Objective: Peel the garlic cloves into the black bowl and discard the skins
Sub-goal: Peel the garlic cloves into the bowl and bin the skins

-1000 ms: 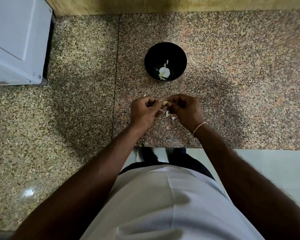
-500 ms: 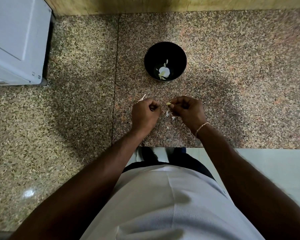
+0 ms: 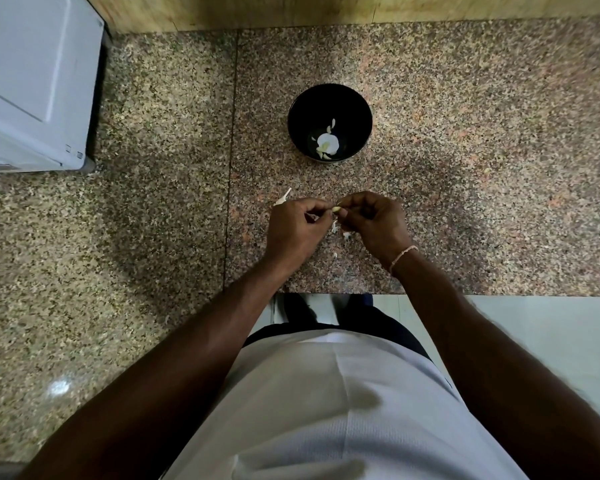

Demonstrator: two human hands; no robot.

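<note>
your right hand [image 3: 371, 221] pinches the garlic clove [image 3: 336, 209], nearer you than the black bowl [image 3: 329, 128]; your left hand [image 3: 297, 225], fingers curled, meets the clove too.

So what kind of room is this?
Probably a home kitchen: a speckled granite counter, a black bowl holding garlic pieces, and a white appliance at the back left corner.
</note>
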